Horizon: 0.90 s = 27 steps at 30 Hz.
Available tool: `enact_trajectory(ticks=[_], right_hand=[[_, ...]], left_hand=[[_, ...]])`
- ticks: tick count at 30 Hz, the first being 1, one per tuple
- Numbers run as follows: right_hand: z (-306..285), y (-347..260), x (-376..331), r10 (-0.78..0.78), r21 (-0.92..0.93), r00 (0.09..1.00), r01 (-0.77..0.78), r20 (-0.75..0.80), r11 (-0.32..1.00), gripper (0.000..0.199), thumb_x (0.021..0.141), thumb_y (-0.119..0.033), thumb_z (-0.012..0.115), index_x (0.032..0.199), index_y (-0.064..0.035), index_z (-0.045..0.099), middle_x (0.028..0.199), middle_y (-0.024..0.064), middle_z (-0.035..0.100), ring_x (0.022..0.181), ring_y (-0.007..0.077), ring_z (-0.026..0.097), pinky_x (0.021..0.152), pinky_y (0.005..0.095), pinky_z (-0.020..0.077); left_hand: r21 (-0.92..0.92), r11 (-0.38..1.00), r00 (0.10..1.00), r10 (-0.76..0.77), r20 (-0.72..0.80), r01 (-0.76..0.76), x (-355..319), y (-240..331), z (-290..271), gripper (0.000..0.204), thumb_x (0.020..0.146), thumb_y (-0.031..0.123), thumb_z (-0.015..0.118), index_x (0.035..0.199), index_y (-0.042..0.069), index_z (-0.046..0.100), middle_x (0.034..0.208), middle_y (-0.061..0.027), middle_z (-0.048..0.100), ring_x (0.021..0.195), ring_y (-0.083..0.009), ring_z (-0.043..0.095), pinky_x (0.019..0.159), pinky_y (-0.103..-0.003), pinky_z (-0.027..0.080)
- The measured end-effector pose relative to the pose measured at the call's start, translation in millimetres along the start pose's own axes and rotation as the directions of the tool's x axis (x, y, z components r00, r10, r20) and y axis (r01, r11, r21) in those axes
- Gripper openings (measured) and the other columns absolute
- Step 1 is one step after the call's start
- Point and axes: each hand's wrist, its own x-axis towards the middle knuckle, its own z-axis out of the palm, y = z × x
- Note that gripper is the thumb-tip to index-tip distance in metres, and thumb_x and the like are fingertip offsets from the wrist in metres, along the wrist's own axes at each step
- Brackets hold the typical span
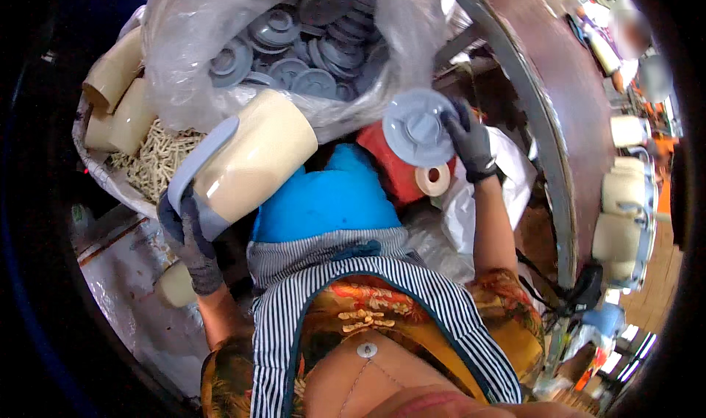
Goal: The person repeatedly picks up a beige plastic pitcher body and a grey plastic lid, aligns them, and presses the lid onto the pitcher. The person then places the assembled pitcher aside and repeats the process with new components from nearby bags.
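My gloved left hand (187,238) is closed round the lower end of a cream plastic jug (261,153) with a grey-blue handle. The jug lies tilted above my lap, its cream end up and to the right. In my gloved right hand (471,138) is a round grey-blue lid (419,127), pinched by its right edge with its face toward me. Jug and lid are apart. Beyond them, a clear plastic bag (176,58) holds many similar grey-blue lids (316,47).
At left, a sack (84,142) holds cream jug bodies (132,116) and a heap of small pale pieces (158,157). A brown table (570,72) with a metal edge curves along the right, bearing finished-looking jugs (618,194). A tape roll (432,180) sits near red material.
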Motion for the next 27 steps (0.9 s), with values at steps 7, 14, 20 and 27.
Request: enact_trajectory(ticks=[7, 14, 20, 27], right_hand=[[26.0, 79.0, -97.9, -0.327, -0.531, 0.933, 0.201, -0.154, 0.824, 0.058, 0.087, -0.025, 0.06, 0.142, -0.0132, 0.045, 0.138, 0.0229, 0.049, 0.123, 0.0421, 0.049, 0.103, 0.049, 0.0392], [25.3, 62.6, -91.8, -0.226, -0.469, 0.941, 0.323, 0.251, 0.822, 0.055, 0.086, -0.032, 0.064, 0.138, -0.0214, 0.051, 0.14, 0.0212, 0.048, 0.122, 0.04, 0.052, 0.102, 0.0467, 0.0431], [38.4, 73.1, -60.0, -0.222, -0.5, 0.893, 0.409, 0.391, 0.763, 0.066, 0.078, -0.045, 0.069, 0.139, -0.0258, 0.05, 0.131, 0.0173, 0.055, 0.12, 0.0343, 0.054, 0.096, 0.0492, 0.045], [18.5, -38.8, -97.7, -0.175, 0.928, 0.983, 0.008, 0.061, 0.371, 0.052, 0.087, -0.017, 0.063, 0.135, -0.0016, 0.052, 0.135, 0.0163, 0.054, 0.117, 0.025, 0.057, 0.098, 0.0372, 0.0457]], left_hand=[[-0.281, 0.96, 0.997, -0.001, 0.076, 0.022, -21.3, 23.2, 27.3, 0.047, 0.086, 0.01, 0.06, 0.133, 0.003, 0.056, 0.124, -0.0186, 0.059, 0.112, -0.0362, 0.057, 0.093, -0.043, 0.049], [-0.046, 0.987, 0.976, 0.157, 0.149, -0.152, -42.9, 46.9, 11.5, 0.036, 0.102, 0.02, 0.048, 0.128, -0.003, 0.055, 0.123, -0.0159, 0.058, 0.112, -0.0234, 0.058, 0.095, -0.036, 0.047], [0.111, 0.916, 0.915, 0.364, 0.174, -0.385, -45.4, 53.3, 8.9, 0.042, 0.088, 0.006, 0.063, 0.129, 0.001, 0.056, 0.118, -0.0161, 0.058, 0.106, -0.0305, 0.059, 0.093, -0.035, 0.048], [-0.533, 0.798, 0.955, -0.173, 0.242, 0.28, -46.4, 75.6, 16.6, 0.039, 0.102, 0.032, 0.045, 0.118, -0.002, 0.056, 0.107, -0.0126, 0.063, 0.098, -0.0205, 0.061, 0.086, -0.036, 0.05]])
